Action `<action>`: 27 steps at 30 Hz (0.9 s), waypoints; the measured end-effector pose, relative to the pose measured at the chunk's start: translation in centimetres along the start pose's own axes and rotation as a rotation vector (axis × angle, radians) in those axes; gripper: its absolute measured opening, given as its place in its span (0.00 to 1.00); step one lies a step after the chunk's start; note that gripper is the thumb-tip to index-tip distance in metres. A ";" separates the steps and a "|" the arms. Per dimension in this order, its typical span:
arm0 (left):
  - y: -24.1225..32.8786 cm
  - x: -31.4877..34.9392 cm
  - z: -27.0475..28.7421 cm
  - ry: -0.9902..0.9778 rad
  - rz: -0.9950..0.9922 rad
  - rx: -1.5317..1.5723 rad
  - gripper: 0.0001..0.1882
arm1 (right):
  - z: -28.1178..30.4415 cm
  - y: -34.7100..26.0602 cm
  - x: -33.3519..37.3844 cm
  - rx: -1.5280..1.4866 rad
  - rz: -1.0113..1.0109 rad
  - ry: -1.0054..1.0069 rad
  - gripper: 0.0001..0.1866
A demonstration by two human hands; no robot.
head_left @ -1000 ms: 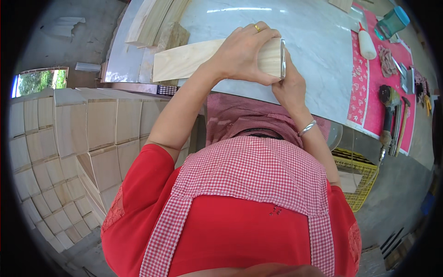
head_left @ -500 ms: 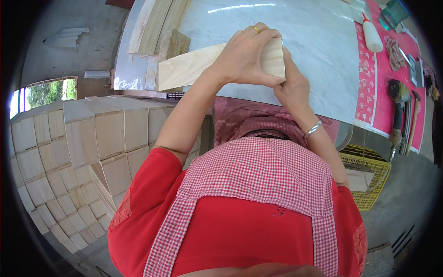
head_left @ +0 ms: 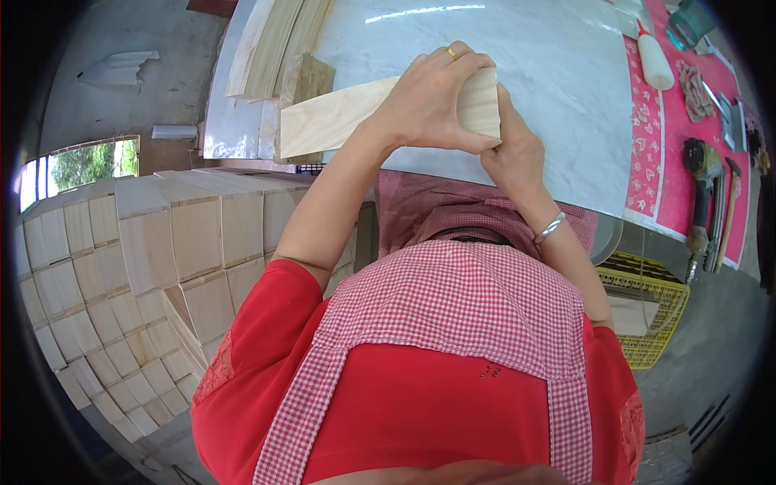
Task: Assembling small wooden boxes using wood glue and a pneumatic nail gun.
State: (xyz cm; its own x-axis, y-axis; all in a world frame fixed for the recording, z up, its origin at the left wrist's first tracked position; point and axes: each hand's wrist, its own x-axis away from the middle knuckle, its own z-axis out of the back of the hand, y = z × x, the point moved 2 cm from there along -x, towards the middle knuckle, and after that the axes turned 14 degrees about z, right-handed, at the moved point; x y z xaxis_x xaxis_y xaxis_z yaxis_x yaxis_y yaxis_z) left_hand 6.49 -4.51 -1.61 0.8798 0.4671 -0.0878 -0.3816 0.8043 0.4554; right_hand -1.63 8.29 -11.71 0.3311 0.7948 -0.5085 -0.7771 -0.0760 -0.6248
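A long, pale wooden piece (head_left: 335, 117), perhaps a box, lies across the white table (head_left: 558, 89) near its front edge. My left hand (head_left: 436, 97) grips it from above close to its right end, thumb and fingers spanning its width. Against that right end rests my right hand (head_left: 517, 149); its fingers go behind the end face and are mostly hidden. The left end of the piece is beside a rough wooden block (head_left: 311, 81).
Long boards (head_left: 275, 48) lie at the table's far left. Stacked wooden boxes (head_left: 190, 234) stand left of me. A white glue bottle (head_left: 655, 61), a hammer (head_left: 727, 202) and a power tool (head_left: 695, 194) lie on the pink cloth at right. Below is a yellow crate (head_left: 647, 347).
The whole view has shifted very slightly. Both hands keep the same hold on the wooden piece.
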 end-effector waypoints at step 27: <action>-0.1 -0.2 -0.1 -0.020 0.026 -0.011 0.43 | 7.3 -4.2 2.2 -0.690 -0.148 -0.161 0.43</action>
State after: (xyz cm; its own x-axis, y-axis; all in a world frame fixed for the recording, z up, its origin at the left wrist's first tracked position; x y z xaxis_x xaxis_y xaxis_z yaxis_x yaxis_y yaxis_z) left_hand 6.36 -4.62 -1.74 0.8749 0.4809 -0.0582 -0.4078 0.7961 0.4472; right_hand -1.58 14.73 -5.90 0.2823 0.9011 -0.3292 -0.1975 -0.2812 -0.9391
